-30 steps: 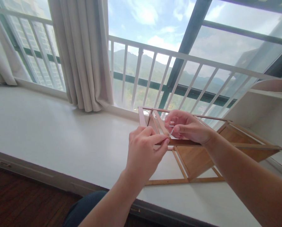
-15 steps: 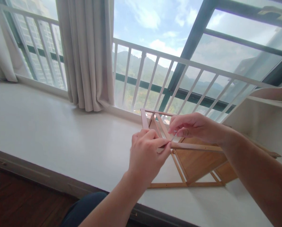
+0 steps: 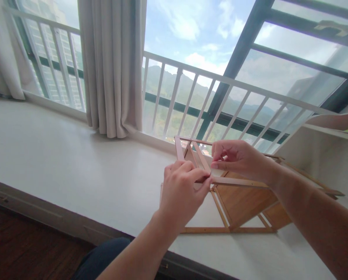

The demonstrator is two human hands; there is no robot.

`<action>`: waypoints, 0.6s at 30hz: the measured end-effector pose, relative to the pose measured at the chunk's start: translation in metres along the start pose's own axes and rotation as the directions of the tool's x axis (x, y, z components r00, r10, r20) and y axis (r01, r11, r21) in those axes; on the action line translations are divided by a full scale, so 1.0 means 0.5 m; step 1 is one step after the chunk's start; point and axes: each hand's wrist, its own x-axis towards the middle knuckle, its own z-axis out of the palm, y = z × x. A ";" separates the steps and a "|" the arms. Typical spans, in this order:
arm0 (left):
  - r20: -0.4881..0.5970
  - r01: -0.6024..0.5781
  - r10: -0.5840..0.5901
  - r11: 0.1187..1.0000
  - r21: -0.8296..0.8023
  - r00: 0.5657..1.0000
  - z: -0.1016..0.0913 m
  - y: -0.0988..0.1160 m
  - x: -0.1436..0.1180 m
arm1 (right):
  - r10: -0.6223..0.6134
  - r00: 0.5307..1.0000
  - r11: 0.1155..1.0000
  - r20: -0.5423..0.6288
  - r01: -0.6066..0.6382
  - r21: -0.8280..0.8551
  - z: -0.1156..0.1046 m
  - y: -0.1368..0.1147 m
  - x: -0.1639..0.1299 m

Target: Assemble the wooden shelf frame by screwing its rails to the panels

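Note:
A light wooden rack (image 3: 241,200) of thin slats and shelf boards lies tipped on its side on the white window ledge (image 3: 74,163). My left hand (image 3: 181,192) pinches the near corner joint of the rack's frame between thumb and fingers. My right hand (image 3: 239,159) hovers just right of that corner with fingertips pinched together. Earlier frames show a thin silver pin there, but whatever the fingers hold now is too small to make out.
A beige curtain (image 3: 112,66) hangs at the left of the window. A white railing (image 3: 220,101) runs behind the ledge. A white shelf unit (image 3: 322,147) stands at the right. Dark wood floor (image 3: 22,245) lies below the ledge, and my knee (image 3: 104,256) is at the bottom.
My right hand rose slightly and drew back from the corner joint, closing its fingertips. The view shifted a little; my left hand kept its pinch on the frame.

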 end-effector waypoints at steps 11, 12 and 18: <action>0.011 0.019 -0.019 1.000 0.020 1.000 -0.004 0.004 0.004 | 0.154 0.985 0.951 0.081 -0.126 -0.284 0.007 -0.064 -0.030; 0.011 0.026 -0.026 0.999 0.021 1.000 -0.005 0.005 0.004 | 0.174 0.976 0.958 0.134 -0.136 -0.253 0.001 -0.070 -0.033; 0.007 0.012 -0.013 1.000 0.013 1.000 -0.006 0.005 0.002 | 0.248 0.941 0.968 0.230 -0.231 -0.099 -0.036 -0.056 -0.038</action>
